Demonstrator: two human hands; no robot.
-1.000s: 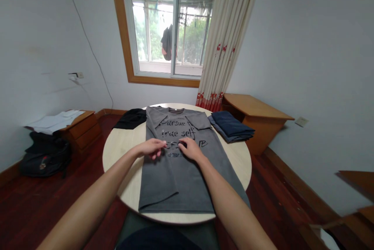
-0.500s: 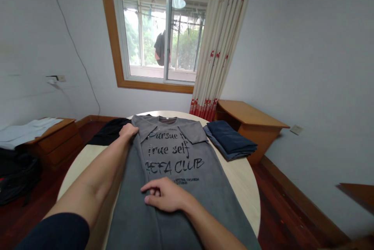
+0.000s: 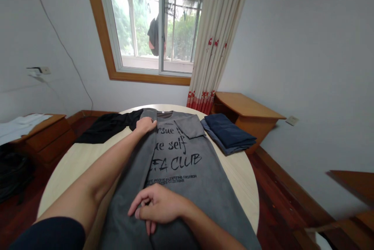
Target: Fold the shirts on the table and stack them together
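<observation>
A grey T-shirt with black lettering lies front up on a round pale table, its collar toward the window. Its left side is folded inward over part of the lettering, and the right sleeve lies across the chest. My left hand grips the folded edge near the left shoulder. Lower down, my right hand rests over the shirt near the fold, fingers curled but apart, holding nothing visible.
Black clothing lies at the table's back left. Folded dark blue clothes sit at the right edge. Beyond are a wooden desk, a curtain and a left cabinet with papers.
My left hand has moved right, carrying the shirt's left side inward over the first letters. My right hand has shifted slightly left and down. The view has also shifted.
</observation>
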